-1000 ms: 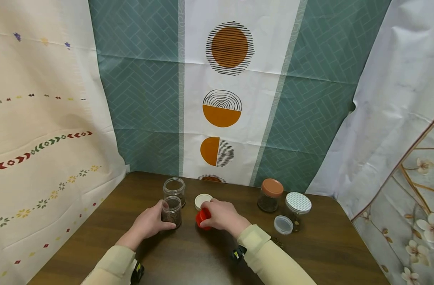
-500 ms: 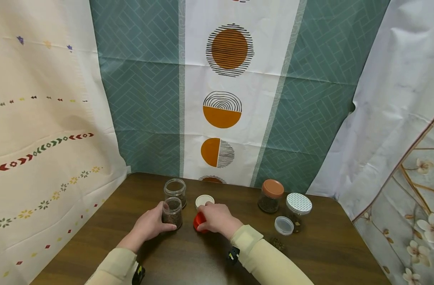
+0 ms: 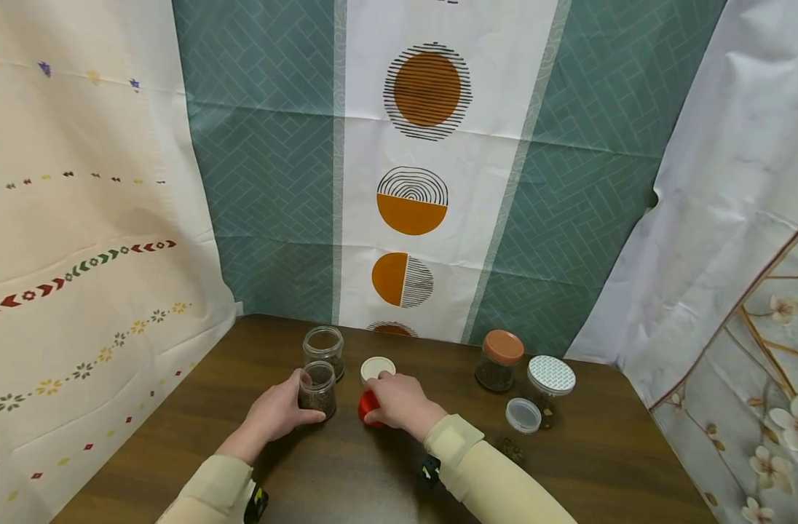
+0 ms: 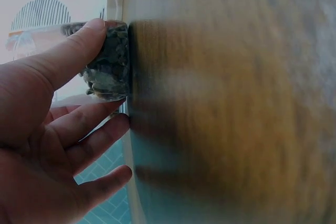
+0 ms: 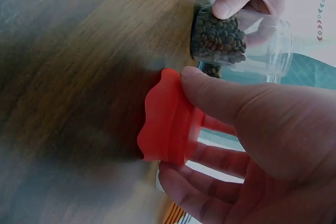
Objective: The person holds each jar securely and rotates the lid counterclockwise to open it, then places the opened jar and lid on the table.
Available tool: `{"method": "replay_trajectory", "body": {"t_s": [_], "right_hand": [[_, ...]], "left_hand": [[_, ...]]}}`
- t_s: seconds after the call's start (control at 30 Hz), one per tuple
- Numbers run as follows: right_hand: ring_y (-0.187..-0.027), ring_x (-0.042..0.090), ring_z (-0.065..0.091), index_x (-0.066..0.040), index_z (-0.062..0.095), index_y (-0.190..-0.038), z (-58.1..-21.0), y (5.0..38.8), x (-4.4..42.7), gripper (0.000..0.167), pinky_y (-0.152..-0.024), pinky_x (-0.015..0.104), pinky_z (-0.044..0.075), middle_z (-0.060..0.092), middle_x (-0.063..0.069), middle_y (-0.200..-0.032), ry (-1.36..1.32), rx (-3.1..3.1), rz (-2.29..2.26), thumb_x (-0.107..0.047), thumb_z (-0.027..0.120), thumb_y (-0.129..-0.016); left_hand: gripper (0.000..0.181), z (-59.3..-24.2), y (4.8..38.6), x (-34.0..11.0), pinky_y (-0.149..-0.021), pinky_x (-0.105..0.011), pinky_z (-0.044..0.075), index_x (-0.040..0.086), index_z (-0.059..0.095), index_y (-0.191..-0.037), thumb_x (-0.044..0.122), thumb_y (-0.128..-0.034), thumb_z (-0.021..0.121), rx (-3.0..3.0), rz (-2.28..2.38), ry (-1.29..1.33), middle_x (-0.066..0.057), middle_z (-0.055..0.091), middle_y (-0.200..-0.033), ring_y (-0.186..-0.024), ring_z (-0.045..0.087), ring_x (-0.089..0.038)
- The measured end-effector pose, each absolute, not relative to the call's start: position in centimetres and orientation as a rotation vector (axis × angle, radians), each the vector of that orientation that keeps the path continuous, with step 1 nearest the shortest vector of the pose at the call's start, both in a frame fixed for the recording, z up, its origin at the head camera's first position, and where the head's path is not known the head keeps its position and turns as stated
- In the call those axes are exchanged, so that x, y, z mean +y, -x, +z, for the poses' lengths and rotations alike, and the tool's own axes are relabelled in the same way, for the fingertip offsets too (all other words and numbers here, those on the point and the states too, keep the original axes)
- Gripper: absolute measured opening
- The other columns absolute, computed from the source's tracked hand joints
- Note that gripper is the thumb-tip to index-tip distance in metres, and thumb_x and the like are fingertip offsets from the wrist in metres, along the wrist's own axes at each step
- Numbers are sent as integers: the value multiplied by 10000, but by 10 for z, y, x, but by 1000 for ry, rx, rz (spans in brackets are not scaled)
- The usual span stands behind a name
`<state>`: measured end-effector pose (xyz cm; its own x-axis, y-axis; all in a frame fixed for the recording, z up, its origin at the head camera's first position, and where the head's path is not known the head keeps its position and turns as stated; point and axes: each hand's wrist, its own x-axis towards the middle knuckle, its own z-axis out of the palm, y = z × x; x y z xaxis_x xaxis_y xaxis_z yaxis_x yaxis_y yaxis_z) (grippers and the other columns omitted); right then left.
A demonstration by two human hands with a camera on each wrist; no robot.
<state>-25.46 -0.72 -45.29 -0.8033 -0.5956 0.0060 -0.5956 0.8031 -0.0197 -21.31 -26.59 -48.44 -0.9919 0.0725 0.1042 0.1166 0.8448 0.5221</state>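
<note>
My left hand [image 3: 276, 409] grips a small clear jar [image 3: 317, 400] that stands upright without a lid on the table. Dark lentil-like seeds [image 5: 218, 38] fill its lower part in the right wrist view. To the right of it, my right hand [image 3: 402, 400] holds a red wavy-rimmed plastic piece [image 5: 170, 124] between thumb and fingers, its wavy side down at the tabletop. Whether that piece is a lid or a cup I cannot tell. Behind the held jar stands a second lidless clear jar [image 3: 323, 340], and behind the red piece lies a white round lid [image 3: 376, 368].
On the right of the wooden table [image 3: 366, 480] stand a jar with an orange-brown lid [image 3: 504, 347] and a jar with a patterned white lid [image 3: 552, 374]. Before them sit a small clear round lid or dish [image 3: 523, 415] and a little greenish heap [image 3: 510, 449]. Curtains hang behind.
My right hand has shifted slightly left with the red piece, which was tilted and now sits flatter at the table. The left hand and its jar have stayed in place.
</note>
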Motion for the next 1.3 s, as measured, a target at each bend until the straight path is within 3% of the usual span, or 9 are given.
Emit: {"method": "replay_trajectory", "body": {"t_s": [0.53,0.97,1.3], "right_hand": [[-838,190,622,-217,766,-1248,-455,256,-4,435,-723,352,551,680,7,-1015,989,3014,-79,-458,906,-915],[-850,177,609,-228,769,-1255,-457,257,-3,422,-734,339,547,678,1,-1033,1009,2998,-113,-452,901,-923],[-816,163,588,-204,746,-1249,-455,259,-3,405,-689,327,529,659,-6,-978,1004,2976,-116,-431,875,-939]], "left_hand": [[704,-485,216,-264,-829,-548,568,80,573,-1236,410,-795,1012,-2936,-830,137,-106,759,-1084,-942,723,-312],[726,-484,215,-265,-871,-570,569,54,577,-1271,408,-805,1006,-2948,-881,118,-130,757,-1154,-1026,729,-342],[810,-482,216,-268,-1013,-635,528,-19,524,-1378,276,-806,1015,-2915,-1057,206,-219,699,-1314,-1204,686,-444]]}}
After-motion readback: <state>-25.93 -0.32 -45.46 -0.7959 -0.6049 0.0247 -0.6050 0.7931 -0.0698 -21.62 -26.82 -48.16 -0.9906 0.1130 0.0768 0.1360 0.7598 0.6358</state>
